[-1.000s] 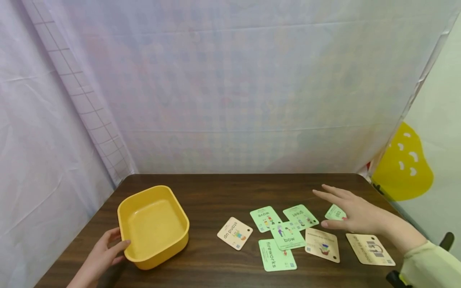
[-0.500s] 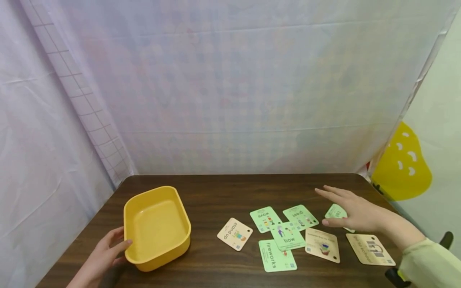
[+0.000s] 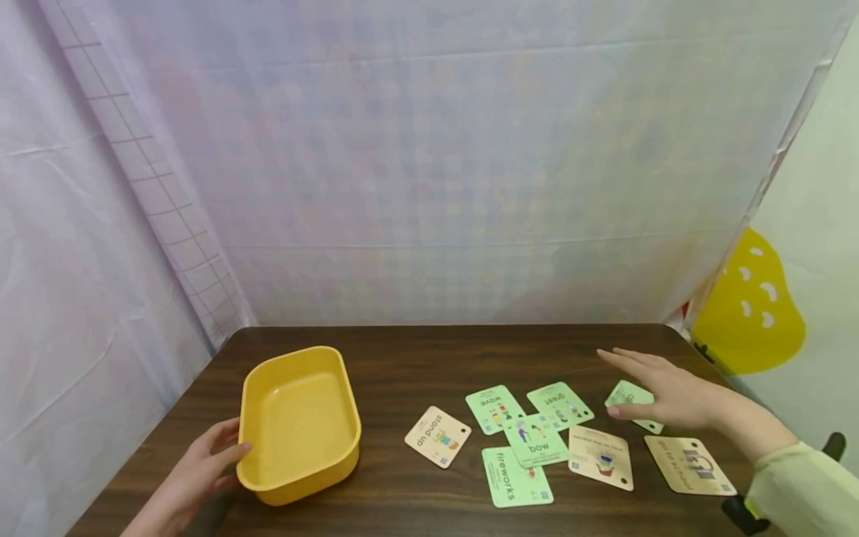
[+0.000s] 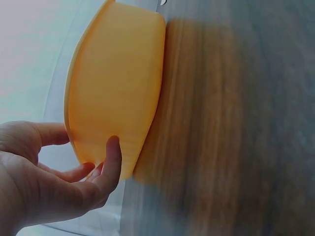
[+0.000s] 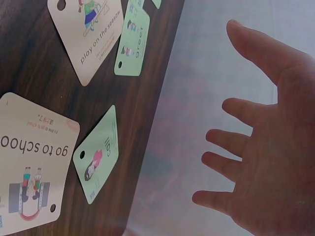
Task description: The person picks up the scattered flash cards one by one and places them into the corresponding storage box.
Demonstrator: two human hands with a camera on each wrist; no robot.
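Note:
My left hand is at the near left corner of a yellow plastic box on the table. The thumb lies over the rim and the fingers sit against the outer wall, pinching it; the left wrist view shows the same grip. Inside, the box holds nothing visible. Over the right side of the table hovers my right hand, fingers spread and holding nothing. Below it lies a green "call" card, partly covered by the hand in the head view. Nearby are a cream "go to school" card and a cream "play on the seesaw" card.
Left of these lie green cards "bow", "wave", "greet" and "fireworks"; "bow" overlaps its neighbours. A cream "stand up" card lies nearest the box. White curtains stand behind the dark wooden table.
The yellow box has slid a little to the right along with my left hand. My right hand has shifted slightly right, uncovering more of the "call" card. The other cards stay put.

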